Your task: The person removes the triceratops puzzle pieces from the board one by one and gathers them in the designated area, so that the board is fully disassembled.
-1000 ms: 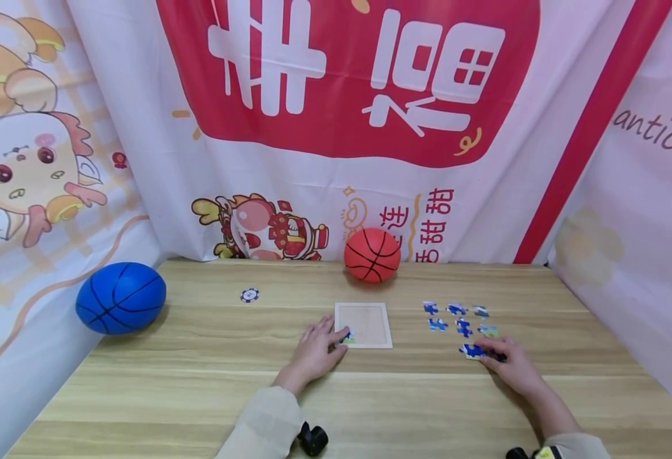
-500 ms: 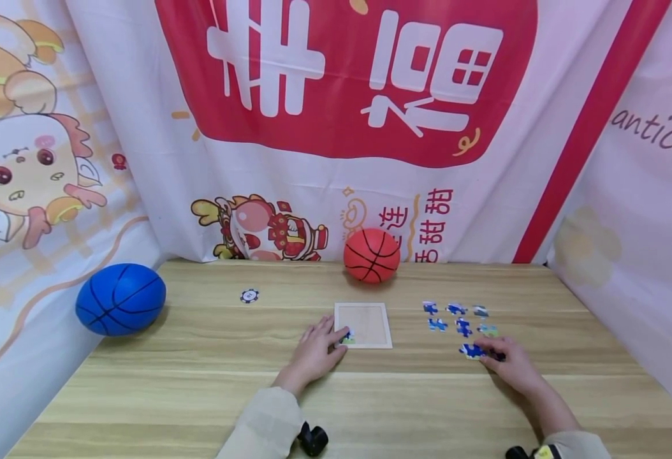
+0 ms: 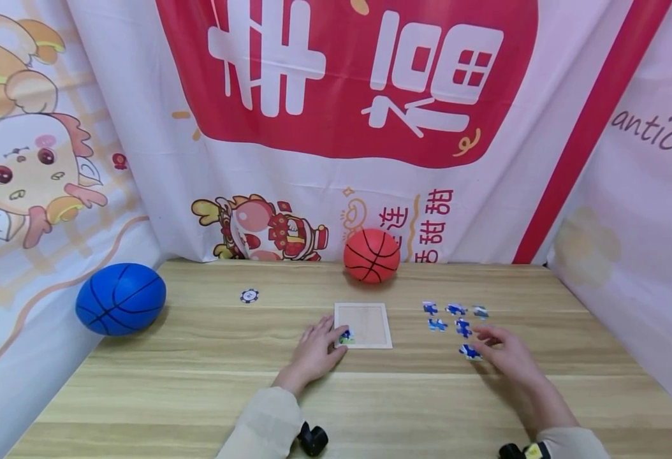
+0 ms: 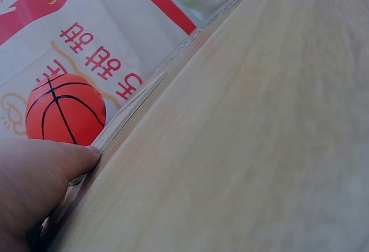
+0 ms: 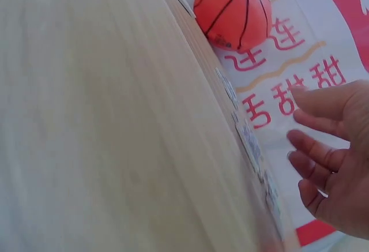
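Note:
A small white puzzle tray (image 3: 370, 319) lies on the wooden table (image 3: 198, 389), with one coloured piece (image 3: 345, 336) set in its near left corner. My left hand (image 3: 315, 349) rests flat beside that corner, its fingertip touching the tray's edge; in the left wrist view the left hand (image 4: 34, 188) presses down by the rim. Several loose blue puzzle pieces (image 3: 456, 319) lie to the right. My right hand (image 3: 505, 354) hovers over them with fingers spread and holds nothing; the right hand (image 5: 334, 165) shows straight, parted fingers. One blue piece (image 3: 469, 352) lies just left of it.
A red ball (image 3: 372, 255) sits behind the tray against the printed cloth backdrop. A blue ball (image 3: 120, 298) lies at the table's left edge. A small round chip (image 3: 249, 295) sits left of the tray. Cloth walls close in three sides.
My right hand has lifted off the near blue piece and opened its fingers, shifting slightly away from me. The piece stays on the table. My left hand has not moved.

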Demonstrator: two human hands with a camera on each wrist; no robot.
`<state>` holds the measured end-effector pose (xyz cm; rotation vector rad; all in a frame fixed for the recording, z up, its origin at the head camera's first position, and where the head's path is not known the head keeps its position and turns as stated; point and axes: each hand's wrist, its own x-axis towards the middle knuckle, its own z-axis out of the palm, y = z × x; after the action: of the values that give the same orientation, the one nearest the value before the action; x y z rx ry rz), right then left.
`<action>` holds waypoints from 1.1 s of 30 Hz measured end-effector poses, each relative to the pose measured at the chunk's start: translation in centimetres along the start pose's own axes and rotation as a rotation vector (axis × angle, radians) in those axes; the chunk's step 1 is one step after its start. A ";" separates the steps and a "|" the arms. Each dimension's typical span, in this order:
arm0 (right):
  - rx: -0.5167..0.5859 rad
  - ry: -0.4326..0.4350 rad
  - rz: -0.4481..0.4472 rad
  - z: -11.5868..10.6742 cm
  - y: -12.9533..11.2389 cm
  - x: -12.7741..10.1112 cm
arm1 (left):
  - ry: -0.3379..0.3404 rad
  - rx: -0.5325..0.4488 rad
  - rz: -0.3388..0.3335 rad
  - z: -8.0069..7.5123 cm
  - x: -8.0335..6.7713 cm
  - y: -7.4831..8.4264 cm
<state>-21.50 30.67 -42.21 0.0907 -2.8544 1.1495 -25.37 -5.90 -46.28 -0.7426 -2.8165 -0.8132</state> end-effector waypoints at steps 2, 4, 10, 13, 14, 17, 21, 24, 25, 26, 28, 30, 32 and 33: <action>0.016 0.011 -0.015 0.3 -0.8 0.2 | 0.007 -0.021 -0.006 0.0 0.0 0.0; 0.049 0.032 -0.068 1.1 -1.7 0.6 | 0.019 -0.049 -0.013 -0.2 0.0 0.0; 0.134 -0.007 -0.167 4.9 -5.1 2.3 | 0.064 -0.046 -0.045 -0.9 -0.2 -0.5; 0.164 -0.076 -0.184 7.3 -7.3 3.0 | 0.054 -0.011 -0.070 -1.1 -0.2 -0.7; 0.167 -0.098 -0.189 8.1 -8.0 3.2 | 0.049 0.002 -0.071 -1.0 -0.2 -0.8; 0.172 -0.170 -0.216 10.0 -9.8 3.9 | 0.025 0.032 -0.077 -0.9 -0.2 -0.9; 0.163 -0.213 -0.240 12.0 -11.5 4.7 | 0.002 0.057 -0.075 -0.9 -0.2 -0.8; 0.169 -0.208 -0.275 13.1 -12.0 5.3 | -0.007 0.067 -0.076 -0.9 -0.2 -0.8; 0.170 -0.205 -0.281 13.4 -12.1 5.4 | -0.008 0.070 -0.076 -0.9 -0.2 -0.8; 0.169 -0.205 -0.284 13.7 -12.2 5.6 | -0.010 0.076 -0.076 -0.9 -0.2 -0.8; 0.169 -0.202 -0.284 14.2 -12.3 5.8 | -0.009 0.079 -0.076 -1.0 -0.2 -0.8; 0.166 -0.198 -0.283 14.6 -12.4 5.9 | -0.008 0.081 -0.075 -1.0 -0.2 -0.8; 0.164 -0.189 -0.279 14.8 -12.5 5.9 | -0.005 0.084 -0.072 -1.0 -0.3 -0.9; 0.166 -0.182 -0.277 15.0 -12.5 5.9 | -0.005 0.085 -0.071 -1.0 -0.3 -0.9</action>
<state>-26.97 11.10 -43.87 0.6086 -2.7683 1.3735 -25.55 -7.19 -45.94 -0.6372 -2.8759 -0.6968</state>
